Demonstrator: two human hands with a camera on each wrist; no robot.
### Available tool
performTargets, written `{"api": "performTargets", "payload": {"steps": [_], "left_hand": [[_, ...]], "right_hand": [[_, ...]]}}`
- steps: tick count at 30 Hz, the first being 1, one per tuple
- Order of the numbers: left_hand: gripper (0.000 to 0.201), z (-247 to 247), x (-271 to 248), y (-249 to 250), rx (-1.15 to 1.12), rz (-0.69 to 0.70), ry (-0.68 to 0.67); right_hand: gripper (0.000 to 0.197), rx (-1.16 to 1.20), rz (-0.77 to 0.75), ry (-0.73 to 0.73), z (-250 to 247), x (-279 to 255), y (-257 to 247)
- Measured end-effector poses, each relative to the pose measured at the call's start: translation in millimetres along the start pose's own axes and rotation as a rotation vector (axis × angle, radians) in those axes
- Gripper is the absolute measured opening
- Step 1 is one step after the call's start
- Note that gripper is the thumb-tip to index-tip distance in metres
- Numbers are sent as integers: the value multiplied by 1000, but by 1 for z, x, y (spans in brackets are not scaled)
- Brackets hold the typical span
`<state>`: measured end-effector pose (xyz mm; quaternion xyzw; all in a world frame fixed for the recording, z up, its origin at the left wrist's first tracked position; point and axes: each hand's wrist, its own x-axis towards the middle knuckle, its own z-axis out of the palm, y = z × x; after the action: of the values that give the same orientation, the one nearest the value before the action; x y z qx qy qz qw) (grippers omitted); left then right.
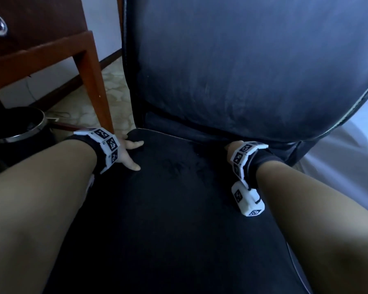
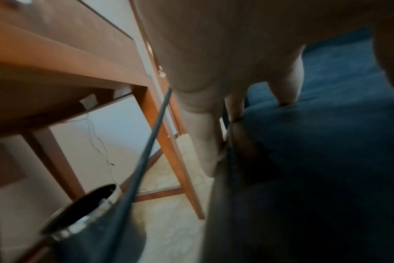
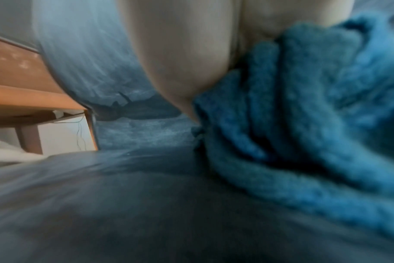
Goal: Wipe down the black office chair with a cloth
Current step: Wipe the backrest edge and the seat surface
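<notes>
Counting what you have in front of you: one black office chair [image 1: 200,209], two hands, one blue cloth [image 3: 304,124], one wooden desk [image 1: 51,49] and one round bin [image 1: 19,128] with a metal rim. The chair fills the middle of your view, its seat near you and its backrest rising at the far side. Your left hand [image 1: 130,151] sits at the far left corner of the seat, thumb on the top and fingers [image 2: 205,133] curled down over the edge, gripping it. Your right hand [image 1: 234,145] is at the far right of the seat, close under the backrest; the wrist band hides most of it from above, but the right wrist view shows the bunched cloth gripped under the palm, touching the seat. The desk stands at the far left, the bin below it on the pale floor. Both wrist views are blurred, and the cloth cannot be seen from the head view.
</notes>
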<state>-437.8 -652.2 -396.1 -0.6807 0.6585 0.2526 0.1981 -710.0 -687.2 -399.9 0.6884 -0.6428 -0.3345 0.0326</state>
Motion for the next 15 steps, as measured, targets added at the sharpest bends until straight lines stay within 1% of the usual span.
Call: {"api": "performTargets", "payload": {"steps": [1,2,3,5,6,7,9,10,14,15], "left_hand": [[87,3,-1,-3,5,-11,14],[87,6,-3,-5,14,-25,20],[87,9,-5,-8,26,-41,22],[86,14,-15,-13,51,-64,15],[85,17,-21,-17,59,-77,3],[84,19,-27,-21,63,-90,-4],[81,26,-40,-30,75,-112,-9],[79,30,-47,-34,69,-119,-11],[71,41,-74,-48,94,-143,-36],[70,44,-79,-54,100,-142,-18]], "right_hand": [[41,30,-54,47,-1,1,-1],[40,27,-73,59,-4,0,-3],[46,11,-56,54,-10,-3,-6],[70,-27,-15,29,-21,-10,-15],[78,-21,-44,41,-25,-12,-18],[76,-4,-85,50,-29,-14,-21],[61,96,-132,87,-31,-12,-24],[59,140,-145,111,-33,-11,-28],[61,206,-214,139,-45,-24,-53],[60,215,-238,152,-48,-28,-60]]}}
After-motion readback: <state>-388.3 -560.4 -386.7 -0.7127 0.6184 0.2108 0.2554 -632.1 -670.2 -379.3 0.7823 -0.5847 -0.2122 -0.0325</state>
